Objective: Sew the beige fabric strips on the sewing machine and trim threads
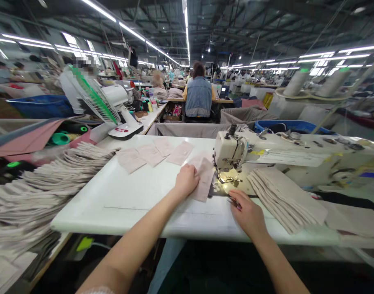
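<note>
My left hand (187, 179) has its fingers curled closed on the edge of a beige fabric piece (204, 184), which lies flat just left of the sewing machine (231, 149). My right hand (247, 211) is at the front of the metal needle plate (228, 185), its fingers pinched together. A small dark tool (235, 201) shows partly between those fingers; its kind is hidden. Several beige pocket-like pieces (150, 153) lie spread on the white table behind my left hand. To the right of the needle plate rests a stack of folded beige pieces (287, 200).
A long row of stacked beige fabric (52, 183) runs along the left side. A white fan (125, 122) stands at the table's back left corner. Blue bins (42, 106) and thread cones (297, 81) are farther off. A person in a denim vest (199, 96) sits ahead.
</note>
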The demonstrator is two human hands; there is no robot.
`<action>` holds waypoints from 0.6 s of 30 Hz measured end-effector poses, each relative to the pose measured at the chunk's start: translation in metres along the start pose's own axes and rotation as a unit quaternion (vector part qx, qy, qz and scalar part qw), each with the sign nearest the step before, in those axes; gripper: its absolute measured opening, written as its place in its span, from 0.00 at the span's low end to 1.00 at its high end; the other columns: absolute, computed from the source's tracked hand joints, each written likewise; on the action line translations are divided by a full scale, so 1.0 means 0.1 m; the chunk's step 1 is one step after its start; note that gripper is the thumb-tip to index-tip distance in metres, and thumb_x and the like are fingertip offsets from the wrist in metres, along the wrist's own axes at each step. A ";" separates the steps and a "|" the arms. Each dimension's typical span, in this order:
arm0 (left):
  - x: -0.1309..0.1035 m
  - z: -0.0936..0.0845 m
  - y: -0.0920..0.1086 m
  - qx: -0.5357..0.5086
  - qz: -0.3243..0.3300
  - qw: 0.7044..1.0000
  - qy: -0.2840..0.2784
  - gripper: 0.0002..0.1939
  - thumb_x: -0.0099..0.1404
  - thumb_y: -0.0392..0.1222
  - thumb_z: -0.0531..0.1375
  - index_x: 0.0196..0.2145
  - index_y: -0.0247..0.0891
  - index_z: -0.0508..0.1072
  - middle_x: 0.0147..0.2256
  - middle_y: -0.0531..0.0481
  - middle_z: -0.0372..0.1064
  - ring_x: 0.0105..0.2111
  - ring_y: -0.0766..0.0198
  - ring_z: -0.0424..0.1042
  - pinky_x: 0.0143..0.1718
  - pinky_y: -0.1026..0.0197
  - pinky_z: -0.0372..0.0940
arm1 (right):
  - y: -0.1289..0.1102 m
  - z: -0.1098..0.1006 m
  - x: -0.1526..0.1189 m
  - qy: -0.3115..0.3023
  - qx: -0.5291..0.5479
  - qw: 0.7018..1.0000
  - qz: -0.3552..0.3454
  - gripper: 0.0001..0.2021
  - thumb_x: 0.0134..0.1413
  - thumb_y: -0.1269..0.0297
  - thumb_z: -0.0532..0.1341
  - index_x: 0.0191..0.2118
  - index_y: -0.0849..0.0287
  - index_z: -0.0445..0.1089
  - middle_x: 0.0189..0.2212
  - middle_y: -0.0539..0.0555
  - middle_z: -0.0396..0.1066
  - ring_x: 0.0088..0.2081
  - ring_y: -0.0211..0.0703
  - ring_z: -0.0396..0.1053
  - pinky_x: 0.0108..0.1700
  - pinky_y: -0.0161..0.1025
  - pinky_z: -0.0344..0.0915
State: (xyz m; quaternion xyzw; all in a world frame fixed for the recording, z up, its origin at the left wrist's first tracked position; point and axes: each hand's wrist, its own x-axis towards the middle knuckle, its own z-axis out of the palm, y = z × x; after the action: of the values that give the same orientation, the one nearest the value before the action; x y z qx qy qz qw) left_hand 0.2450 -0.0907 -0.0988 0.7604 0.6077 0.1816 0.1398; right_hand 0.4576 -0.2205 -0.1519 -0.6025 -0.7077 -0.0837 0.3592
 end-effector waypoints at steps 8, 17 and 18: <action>-0.03 -0.30 -0.22 -0.181 0.002 0.983 0.035 0.07 0.62 0.35 0.57 0.39 0.37 0.72 0.35 0.49 0.75 0.37 0.59 0.74 0.39 0.61 0.66 | 0.07 0.10 -0.06 -0.011 -0.014 1.000 -0.021 0.18 0.54 0.74 0.52 0.47 0.55 0.73 0.48 0.52 0.78 0.45 0.44 0.78 0.42 0.37 0.76; 0.95 -0.56 -0.04 -0.209 0.023 0.975 -0.066 0.12 0.62 0.37 0.58 0.41 0.37 0.78 0.33 0.51 0.78 0.34 0.60 0.76 0.34 0.64 0.69 | 0.07 0.10 -0.07 -0.027 -0.033 0.998 -0.036 0.18 0.55 0.74 0.51 0.47 0.56 0.73 0.48 0.53 0.78 0.44 0.43 0.79 0.42 0.37 0.76; 1.01 -0.49 -0.01 -0.191 0.017 0.979 -0.074 0.10 0.60 0.37 0.60 0.39 0.37 0.79 0.33 0.51 0.78 0.34 0.59 0.77 0.35 0.63 0.70 | 0.07 0.11 -0.08 -0.025 -0.035 0.998 -0.041 0.18 0.55 0.73 0.51 0.47 0.56 0.73 0.47 0.53 0.78 0.44 0.43 0.79 0.42 0.37 0.76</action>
State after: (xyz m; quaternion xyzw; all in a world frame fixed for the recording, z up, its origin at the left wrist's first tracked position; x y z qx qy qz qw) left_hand 0.2417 0.0076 -0.0447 0.7414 0.5367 0.2394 0.3240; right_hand 0.4599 -0.2186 -0.1667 -0.5874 -0.7372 -0.1082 0.3159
